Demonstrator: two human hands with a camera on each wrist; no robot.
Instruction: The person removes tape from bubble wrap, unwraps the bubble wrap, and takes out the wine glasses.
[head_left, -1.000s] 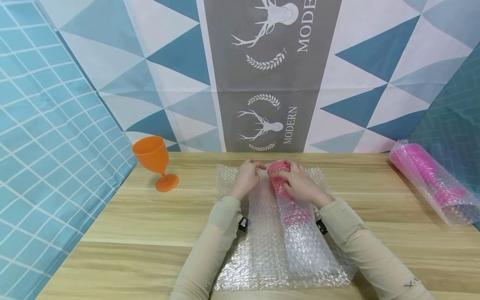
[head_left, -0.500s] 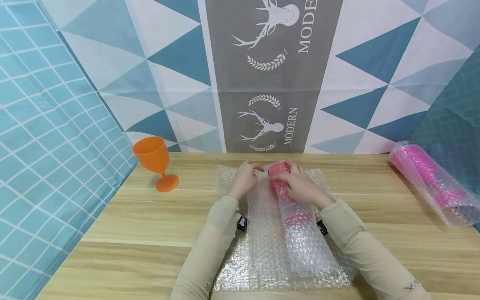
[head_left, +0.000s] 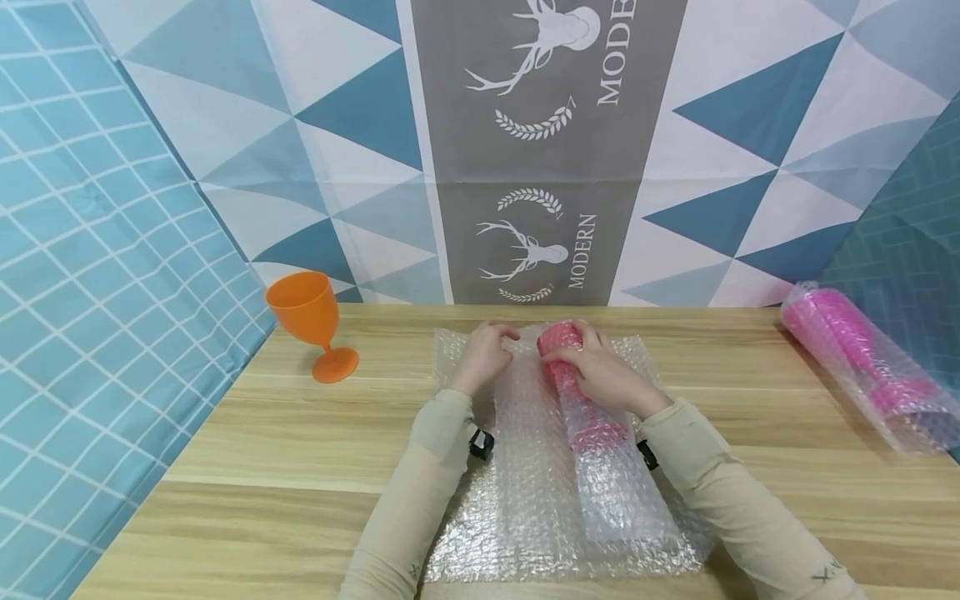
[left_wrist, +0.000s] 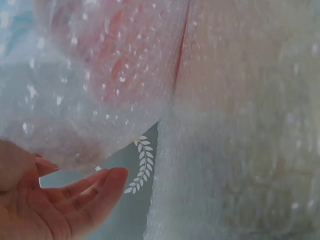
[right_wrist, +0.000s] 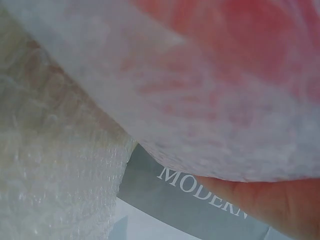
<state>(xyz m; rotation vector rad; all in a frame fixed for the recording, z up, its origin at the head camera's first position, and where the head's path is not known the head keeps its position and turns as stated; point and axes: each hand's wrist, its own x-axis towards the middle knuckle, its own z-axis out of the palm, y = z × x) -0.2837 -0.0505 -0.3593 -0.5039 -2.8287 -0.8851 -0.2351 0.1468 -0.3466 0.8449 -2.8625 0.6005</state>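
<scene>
A red goblet (head_left: 561, 337) lies on its side on a sheet of bubble wrap (head_left: 532, 467), its bowl toward the wall and its foot toward the person. Part of the wrap is folded over it. My right hand (head_left: 603, 375) grips the goblet through the wrap at the bowl, fingers curled over its far side. To the left, my left hand (head_left: 483, 357) pinches the wrap near its far edge. In the left wrist view the left hand's curled fingers (left_wrist: 95, 200) are under the film. The right wrist view is mostly filled by wrap over the red bowl.
An orange goblet (head_left: 303, 308) stands upright at the table's left. At the far right lies a pink goblet (head_left: 840, 329) rolled in bubble wrap. A patterned wall covering (head_left: 360, 167) rises behind the wooden table (head_left: 315, 450).
My left hand has shifted slightly left. My right hand keeps its grip, and the wrapped red goblet has turned or slid only a little to the right.
</scene>
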